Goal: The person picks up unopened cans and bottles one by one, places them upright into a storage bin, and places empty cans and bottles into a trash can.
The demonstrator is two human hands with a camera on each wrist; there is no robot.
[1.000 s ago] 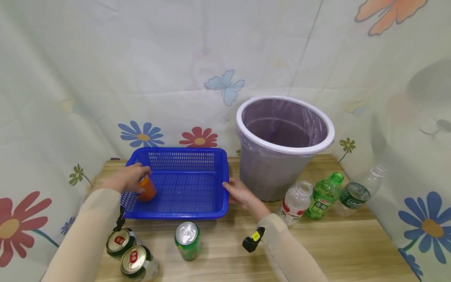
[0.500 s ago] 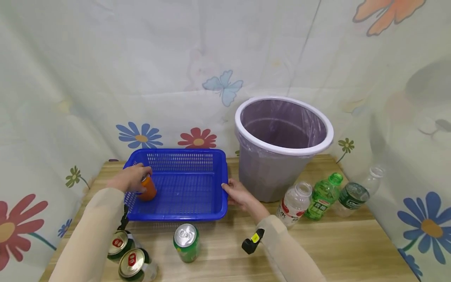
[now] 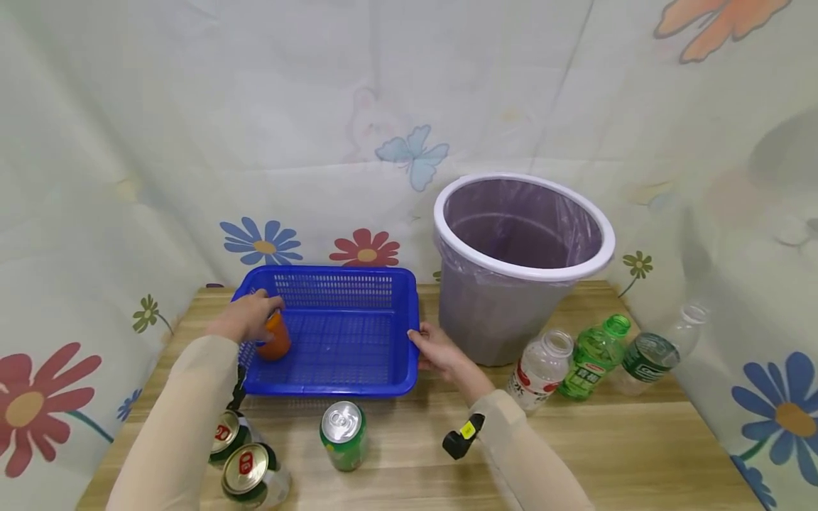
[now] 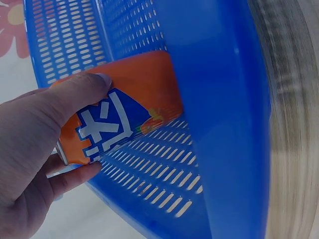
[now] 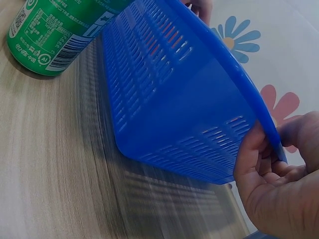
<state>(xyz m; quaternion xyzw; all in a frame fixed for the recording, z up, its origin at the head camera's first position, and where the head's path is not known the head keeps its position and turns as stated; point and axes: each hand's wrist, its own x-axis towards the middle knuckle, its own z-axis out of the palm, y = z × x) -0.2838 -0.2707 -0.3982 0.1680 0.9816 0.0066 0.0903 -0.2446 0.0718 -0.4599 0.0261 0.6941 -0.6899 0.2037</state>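
Note:
My left hand (image 3: 246, 318) grips an orange can (image 3: 276, 339) inside the left end of the blue plastic basket (image 3: 339, 389). In the left wrist view, the thumb lies across the can's upper side and fingers curl under its near end; the can's blue-and-white lettering shows. My right hand (image 3: 441, 349) pinches the basket's right rim, thumb on one side and curled fingers on the other, as the right wrist view shows. A green can (image 3: 344, 434) stands upright just in front of the basket. Two dark green and white cans (image 3: 248, 472) with red tabs stand near my left forearm.
A grey bin (image 3: 492, 319) with a white rim and clear liner stands behind my right hand. To its front right are a clear bottle with a red-and-white label (image 3: 540, 369), a green bottle (image 3: 593, 358) and a clear bottle with a dark green label (image 3: 650, 355). Printed curtains enclose the wooden table (image 3: 613, 454).
The head view has shifted slightly. My left forearm has moved a little to the right, while the left hand stays on the orange can and the right hand stays on the basket rim.

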